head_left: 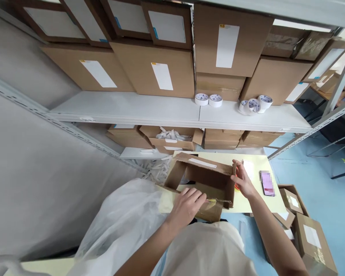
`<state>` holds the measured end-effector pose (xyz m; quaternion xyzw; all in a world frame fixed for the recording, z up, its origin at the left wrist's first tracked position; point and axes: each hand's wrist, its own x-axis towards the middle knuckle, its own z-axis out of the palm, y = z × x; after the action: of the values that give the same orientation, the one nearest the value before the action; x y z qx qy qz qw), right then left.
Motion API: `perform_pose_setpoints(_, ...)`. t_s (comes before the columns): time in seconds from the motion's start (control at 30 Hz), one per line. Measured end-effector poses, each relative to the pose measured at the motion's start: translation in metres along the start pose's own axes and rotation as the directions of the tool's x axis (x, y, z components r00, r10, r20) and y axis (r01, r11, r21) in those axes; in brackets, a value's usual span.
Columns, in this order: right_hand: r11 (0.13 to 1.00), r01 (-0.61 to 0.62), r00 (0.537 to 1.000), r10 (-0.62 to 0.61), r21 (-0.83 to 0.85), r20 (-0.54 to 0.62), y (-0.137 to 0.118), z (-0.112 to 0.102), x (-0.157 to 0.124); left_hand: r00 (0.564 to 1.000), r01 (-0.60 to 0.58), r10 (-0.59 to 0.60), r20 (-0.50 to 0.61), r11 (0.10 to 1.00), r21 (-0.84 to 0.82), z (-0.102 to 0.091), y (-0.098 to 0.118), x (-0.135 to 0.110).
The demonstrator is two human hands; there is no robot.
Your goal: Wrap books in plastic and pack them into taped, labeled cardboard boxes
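An open brown cardboard box (202, 177) with a white label strip on its far flap sits on a pale yellow table (254, 199). My left hand (187, 204) lies with fingers curled over the box's near flap, pressing it. My right hand (241, 180) grips the box's right wall, thumb and fingers closed on the cardboard edge. An orange object peeks out just below that hand; I cannot make out what it is.
A pink phone-like item (267, 183) lies on the table's right side. Small labelled boxes (310, 235) stand on the blue floor at right. A large clear plastic bag (123, 222) bulges at left. White shelf (172, 111) ahead carries big cartons and tape rolls (208, 99).
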<state>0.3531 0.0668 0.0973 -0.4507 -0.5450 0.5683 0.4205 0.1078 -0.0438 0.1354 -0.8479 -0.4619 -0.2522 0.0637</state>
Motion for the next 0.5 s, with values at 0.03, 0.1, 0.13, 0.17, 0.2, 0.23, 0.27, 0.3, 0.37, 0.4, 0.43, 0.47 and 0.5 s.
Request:
perform_pose_setpoints(0.03,1.000,0.001,1.000,-0.001,0.005,0.009,-0.004,0.001,-0.002,1.000,-0.006,0.006,-0.002,1.000,-0.008,-0.001,0.000,-0.001)
perform_pose_setpoints(0.1,0.998,0.035,0.999,-0.035,0.049,0.006,-0.014,0.003,-0.003,1.000,-0.012,0.011,-0.008,1.000,-0.026,-0.003,0.001,-0.002)
perform_pose_setpoints(0.13,0.996,0.064,0.998,-0.065,0.058,0.010,-0.019,0.005,-0.002,1.000,-0.009,0.009,-0.011,0.999,-0.033,-0.004,0.002,-0.002)
perform_pose_setpoints(0.17,0.995,0.088,0.996,-0.090,0.055,0.021,-0.023,0.006,0.000,1.000,-0.006,0.005,-0.013,0.999,-0.040,-0.005,0.002,-0.002)
perform_pose_setpoints(0.2,0.994,0.103,0.994,-0.105,0.039,0.037,-0.027,0.008,0.003,1.000,-0.004,0.003,-0.013,0.999,-0.047,-0.004,0.003,-0.001)
perform_pose_setpoints(0.23,0.994,0.113,0.992,-0.113,0.011,0.054,-0.029,0.008,0.006,1.000,0.000,0.000,-0.011,0.999,-0.054,-0.003,0.003,-0.001)
perform_pose_setpoints(0.27,0.992,0.120,0.991,-0.118,-0.028,0.067,-0.030,0.009,0.009,1.000,0.005,-0.005,-0.007,0.998,-0.060,-0.001,0.003,0.000)
perform_pose_setpoints(0.3,0.990,0.123,0.990,-0.117,-0.076,0.075,-0.031,0.009,0.013,1.000,0.014,-0.014,-0.004,0.998,-0.066,0.001,0.002,0.001)
perform_pose_setpoints(0.37,0.977,0.109,0.992,-0.095,-0.185,0.084,-0.030,0.010,0.018,0.999,0.050,-0.049,0.013,0.996,-0.070,0.009,-0.002,0.001)
perform_pose_setpoints(0.4,0.965,0.095,0.993,-0.076,-0.245,0.086,-0.029,0.011,0.020,0.997,0.076,-0.074,0.027,0.995,-0.072,0.014,-0.005,0.001)
perform_pose_setpoints(0.43,0.950,0.081,0.995,-0.058,-0.302,0.087,-0.027,0.012,0.021,0.994,0.105,-0.101,0.045,0.992,-0.076,0.018,-0.008,0.000)
perform_pose_setpoints(0.47,0.933,0.069,0.995,-0.040,-0.352,0.089,-0.026,0.015,0.022,0.989,0.138,-0.132,0.069,0.987,-0.085,0.023,-0.011,-0.001)
perform_pose_setpoints(0.5,0.918,0.059,0.995,-0.024,-0.392,0.094,-0.025,0.018,0.022,0.981,0.176,-0.167,0.099,0.979,-0.098,0.027,-0.014,-0.002)
